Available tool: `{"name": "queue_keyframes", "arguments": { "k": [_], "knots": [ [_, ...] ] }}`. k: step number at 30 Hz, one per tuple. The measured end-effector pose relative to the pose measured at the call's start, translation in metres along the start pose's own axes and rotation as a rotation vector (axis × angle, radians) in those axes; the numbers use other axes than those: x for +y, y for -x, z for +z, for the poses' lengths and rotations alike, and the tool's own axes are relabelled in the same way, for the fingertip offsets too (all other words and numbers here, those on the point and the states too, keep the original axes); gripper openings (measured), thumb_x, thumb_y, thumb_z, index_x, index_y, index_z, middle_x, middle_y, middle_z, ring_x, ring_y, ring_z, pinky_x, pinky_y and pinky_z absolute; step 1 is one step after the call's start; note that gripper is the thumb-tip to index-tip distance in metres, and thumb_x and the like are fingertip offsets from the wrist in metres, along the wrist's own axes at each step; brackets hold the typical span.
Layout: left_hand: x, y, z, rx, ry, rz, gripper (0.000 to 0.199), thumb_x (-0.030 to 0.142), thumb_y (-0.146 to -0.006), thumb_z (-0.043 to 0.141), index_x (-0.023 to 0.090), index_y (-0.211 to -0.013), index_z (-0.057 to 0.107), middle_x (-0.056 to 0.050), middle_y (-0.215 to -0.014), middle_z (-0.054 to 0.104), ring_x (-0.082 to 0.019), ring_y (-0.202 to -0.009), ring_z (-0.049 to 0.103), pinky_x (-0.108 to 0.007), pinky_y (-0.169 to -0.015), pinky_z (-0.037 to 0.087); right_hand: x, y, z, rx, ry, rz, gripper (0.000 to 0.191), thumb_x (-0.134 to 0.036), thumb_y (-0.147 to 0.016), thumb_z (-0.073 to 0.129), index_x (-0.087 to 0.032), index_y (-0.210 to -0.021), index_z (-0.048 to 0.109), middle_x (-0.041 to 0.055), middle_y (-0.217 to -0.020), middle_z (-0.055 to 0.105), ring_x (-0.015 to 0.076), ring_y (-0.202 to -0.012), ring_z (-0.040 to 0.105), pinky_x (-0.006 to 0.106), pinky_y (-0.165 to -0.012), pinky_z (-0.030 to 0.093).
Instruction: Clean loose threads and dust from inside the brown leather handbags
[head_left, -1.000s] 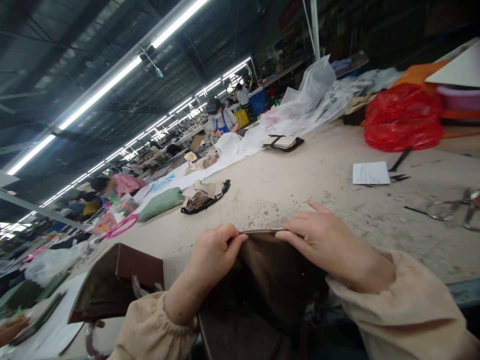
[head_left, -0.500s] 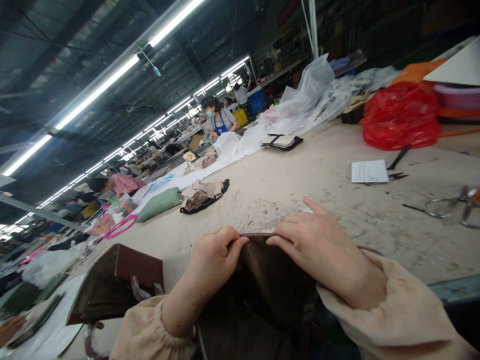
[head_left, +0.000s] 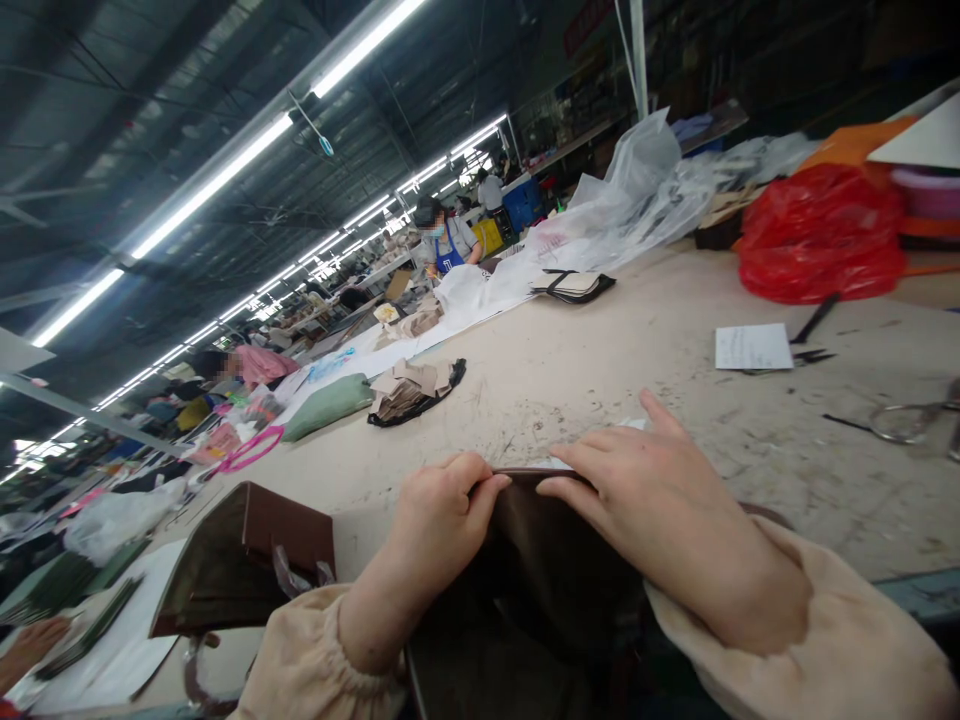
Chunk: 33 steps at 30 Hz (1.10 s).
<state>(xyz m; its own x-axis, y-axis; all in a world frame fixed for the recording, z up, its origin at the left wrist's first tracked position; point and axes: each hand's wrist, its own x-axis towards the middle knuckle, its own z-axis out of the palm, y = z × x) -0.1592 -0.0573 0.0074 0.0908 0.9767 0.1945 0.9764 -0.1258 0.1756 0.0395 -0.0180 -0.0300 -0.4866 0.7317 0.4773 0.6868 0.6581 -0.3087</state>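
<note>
- Factory workshop, one large hall.
- Strip lights (head_left: 212, 185), long rows, beneath a dark roof (head_left: 187, 60).
- Worktable (head_left: 600, 370), long (surface scuffed).
- Worker (head_left: 463, 238) in blue apron (head_left: 450, 260), farther along.

A red plastic bag (head_left: 821, 235) is sitting at the far right of the surface (head_left: 525, 370), and a white note (head_left: 753, 347) is lying nearer, partly covering a dark tool (head_left: 814, 356). A bundle of cream pieces (head_left: 573, 285) is resting beside crumpled clear plastic sheeting (head_left: 634, 185). Further left, a stack of beige pieces (head_left: 412, 388) is lying next to a green pouch (head_left: 328, 406), with a pink loop (head_left: 253, 450) lying beyond. A person in a blue apron (head_left: 450, 250) is standing in the background, while tube lights (head_left: 214, 185) are glowing overhead.
</note>
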Motion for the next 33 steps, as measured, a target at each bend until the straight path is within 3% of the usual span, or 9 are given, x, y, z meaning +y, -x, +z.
{"name": "queue_keyframes", "arguments": {
  "k": [6,11,15,17,20,23,28,33],
  "knots": [
    [0.002,0.003,0.000,0.012,0.012,0.003,0.020,0.032,-0.086,0.054,0.019,-0.078,0.066,-0.002,-0.069,0.067,-0.016,-0.066,0.062,-0.027,-0.064,0.044,-0.019,-0.001,0.004,0.002,-0.030,0.020,0.018,-0.031,-0.090,0.054,-0.022,-0.081,0.066,0.0001,-0.076,0.066,0.0193,-0.077,0.060,0.051,-0.106,0.019],
    [0.002,0.001,0.000,0.007,0.009,0.003,0.018,0.031,-0.086,0.055,0.019,-0.076,0.065,-0.002,-0.070,0.068,-0.018,-0.067,0.063,-0.029,-0.064,0.046,-0.019,-0.004,0.012,0.040,-0.055,0.018,0.021,-0.023,-0.090,0.052,-0.022,-0.074,0.065,-0.0006,-0.072,0.065,0.0178,-0.075,0.059,0.044,-0.105,0.025],
    [-0.002,0.002,-0.004,0.022,0.199,-0.002,0.013,0.031,-0.080,0.064,0.019,-0.077,0.060,-0.003,-0.085,0.071,-0.019,-0.083,0.066,-0.031,-0.076,0.050,-0.014,-0.005,0.013,0.071,-0.066,-0.012,0.022,-0.022,-0.088,0.054,-0.021,-0.068,0.062,-0.0015,-0.067,0.063,0.0165,-0.072,0.058,0.041,-0.103,0.027],
    [-0.005,0.006,-0.007,0.022,0.361,-0.014,0.027,0.034,-0.071,0.073,0.020,-0.088,0.057,-0.005,-0.106,0.068,-0.020,-0.095,0.065,-0.032,-0.086,0.050,-0.012,-0.005,0.013,0.085,-0.060,-0.015,0.022,-0.021,-0.087,0.055,-0.021,-0.066,0.061,-0.0017,-0.066,0.062,0.0164,-0.071,0.057,0.040,-0.102,0.029],
    [-0.010,0.012,-0.010,-0.013,0.471,-0.075,0.064,0.036,-0.063,0.080,0.023,-0.117,0.048,-0.009,-0.132,0.054,-0.022,-0.107,0.062,-0.035,-0.094,0.048,-0.011,-0.005,0.011,0.092,-0.049,-0.004,0.022,-0.021,-0.087,0.055,-0.021,-0.066,0.061,-0.0013,-0.067,0.062,0.0165,-0.070,0.056,0.039,-0.101,0.030],
    [-0.012,0.015,-0.012,-0.081,0.418,-0.163,0.077,0.031,-0.068,0.076,0.026,-0.134,0.037,-0.010,-0.132,0.055,-0.024,-0.109,0.060,-0.040,-0.095,0.047,-0.014,-0.004,0.008,0.090,-0.054,-0.011,0.022,-0.021,-0.087,0.054,-0.021,-0.066,0.060,-0.0015,-0.066,0.060,0.0164,-0.070,0.056,0.038,-0.101,0.031],
    [-0.010,0.011,-0.013,-0.181,0.370,-0.103,0.058,0.019,-0.080,0.061,0.026,-0.133,0.040,-0.003,-0.106,0.070,-0.020,-0.097,0.064,-0.036,-0.090,0.049,-0.013,0.004,-0.002,0.094,-0.014,0.019,0.021,-0.019,-0.086,0.053,-0.021,-0.067,0.061,-0.0006,-0.068,0.061,0.0172,-0.070,0.057,0.038,-0.099,0.031],
    [0.000,0.004,-0.008,-0.070,0.296,0.062,0.036,0.019,-0.078,0.064,0.026,-0.113,0.058,-0.003,-0.120,0.063,-0.019,-0.107,0.060,-0.032,-0.095,0.046,0.000,0.007,-0.006,0.056,0.049,0.072,0.022,-0.019,-0.086,0.054,-0.021,-0.066,0.062,0.0003,-0.068,0.063,0.0186,-0.072,0.059,0.039,-0.097,0.033]
  ]
}}
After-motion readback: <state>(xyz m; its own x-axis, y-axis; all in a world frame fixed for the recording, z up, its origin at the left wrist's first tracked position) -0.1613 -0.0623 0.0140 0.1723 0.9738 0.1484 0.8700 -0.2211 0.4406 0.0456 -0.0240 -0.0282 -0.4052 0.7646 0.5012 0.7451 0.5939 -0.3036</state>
